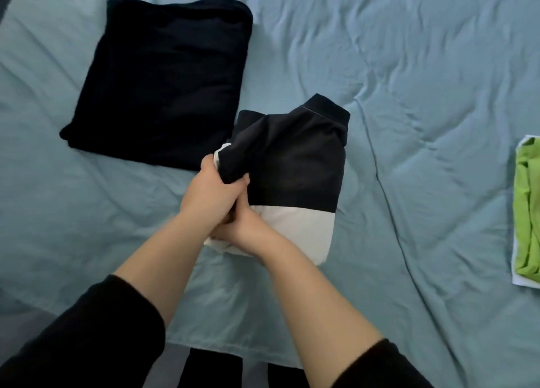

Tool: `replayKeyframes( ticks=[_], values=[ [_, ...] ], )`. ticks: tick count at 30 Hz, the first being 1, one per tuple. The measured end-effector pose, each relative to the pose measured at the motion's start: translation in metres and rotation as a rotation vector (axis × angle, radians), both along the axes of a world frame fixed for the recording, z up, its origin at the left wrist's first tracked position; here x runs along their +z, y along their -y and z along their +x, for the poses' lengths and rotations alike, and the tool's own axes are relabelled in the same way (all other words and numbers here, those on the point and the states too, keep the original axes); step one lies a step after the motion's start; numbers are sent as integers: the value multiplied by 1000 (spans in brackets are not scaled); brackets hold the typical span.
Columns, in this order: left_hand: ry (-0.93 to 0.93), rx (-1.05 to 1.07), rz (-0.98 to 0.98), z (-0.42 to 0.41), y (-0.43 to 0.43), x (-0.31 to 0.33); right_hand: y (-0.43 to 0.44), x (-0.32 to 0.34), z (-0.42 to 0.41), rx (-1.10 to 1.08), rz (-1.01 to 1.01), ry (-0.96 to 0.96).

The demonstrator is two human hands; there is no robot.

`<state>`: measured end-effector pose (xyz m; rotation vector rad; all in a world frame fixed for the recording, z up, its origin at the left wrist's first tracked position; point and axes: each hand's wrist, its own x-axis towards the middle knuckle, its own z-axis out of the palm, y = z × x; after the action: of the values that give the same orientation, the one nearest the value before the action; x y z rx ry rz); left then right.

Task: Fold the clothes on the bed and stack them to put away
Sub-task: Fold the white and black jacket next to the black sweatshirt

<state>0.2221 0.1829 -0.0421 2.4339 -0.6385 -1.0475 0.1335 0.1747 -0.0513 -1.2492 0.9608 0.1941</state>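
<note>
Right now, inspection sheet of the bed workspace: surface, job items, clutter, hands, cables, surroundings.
Surface: wrinkled light-blue sheet.
Job's things: black-and-white garment mid-fold at centre; folded dark garment to its upper left; green garment on a white cloth at the right edge.
Clutter: nothing seen.
Grippers: left hand grips its dark fabric; right hand grips its white edge.
Cables: nothing seen.
Surroundings: floor below the bed edge.

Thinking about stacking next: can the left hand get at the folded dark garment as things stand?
Probably yes, once it lets go: the left hand grips the black-and-white garment, the folded dark garment lies just beside it, and only bare blue bedding lies between.
</note>
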Motion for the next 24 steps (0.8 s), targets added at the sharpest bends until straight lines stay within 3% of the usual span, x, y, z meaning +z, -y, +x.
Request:
replayKeyframes(
  ticks=[1,3,5,7,10,11,14,15,17,18,20,22,24],
  values=[
    [218,-79,32,-2,-1,-2,1,-2,1,71,-81,8],
    [589,-293,-120,-13,1,-1,-1,-1,-1,177,-287,14],
    [725,-584,-303,-26,3,-5,-11,2,-15,148,-450,-5],
    [713,-839,-225,-26,2,-20,-22,5,-37,157,-496,-14],
    [552,-877,31,3,1,-49,-30,11,-63,502,-630,67],
    [547,-880,44,10,2,-57,-27,16,-65,504,-706,108],
    [615,-933,1,15,1,-69,8,15,-56,188,-1056,157],
    [645,-939,-7,14,-1,-71,26,10,-52,165,-1171,69],
    [714,-921,-29,11,-3,-73,74,-12,-52,346,-1240,-259],
    [724,-913,-37,11,-2,-74,99,-25,-56,427,-1163,-455],
    [723,-909,-38,10,2,-76,131,-47,-61,370,-991,-732],
    [703,-899,-2,11,5,-78,131,-59,-51,199,-951,-775],
    [697,-878,19,12,7,-81,101,-58,-49,123,-1075,-656]
  ],
)
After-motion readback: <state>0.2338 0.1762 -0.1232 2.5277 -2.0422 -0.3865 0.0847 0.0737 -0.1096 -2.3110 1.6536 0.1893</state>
